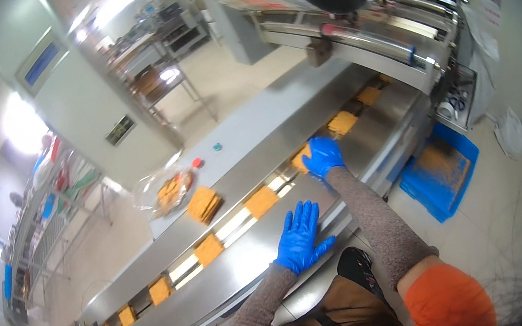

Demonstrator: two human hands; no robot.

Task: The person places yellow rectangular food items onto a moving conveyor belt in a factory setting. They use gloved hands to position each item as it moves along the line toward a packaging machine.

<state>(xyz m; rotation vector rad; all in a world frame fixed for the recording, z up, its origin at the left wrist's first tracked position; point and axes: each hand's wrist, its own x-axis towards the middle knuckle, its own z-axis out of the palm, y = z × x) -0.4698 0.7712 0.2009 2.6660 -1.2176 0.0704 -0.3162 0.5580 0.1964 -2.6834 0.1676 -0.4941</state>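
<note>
Square orange-brown crackers [260,201] lie in spaced portions along the slot of a long steel conveyor [240,263]. My right hand [323,156], in a blue glove, reaches over the slot. Its fingers are bent at the edge of one cracker portion [299,157], which is partly hidden under them. My left hand [300,238], gloved in blue too, rests palm down on the near steel ledge with its fingers spread and nothing in it. Across the slot, on the far ledge, a thick stack of the same crackers [204,204] leans a little.
A clear plastic bag of cracker pieces [172,190] sits beside the stack, near a red cap [197,163] and a small green object [217,147]. Over the conveyor's right end stands a machine with rollers [385,38]. A blue bin with crumbs [442,171] is on the floor.
</note>
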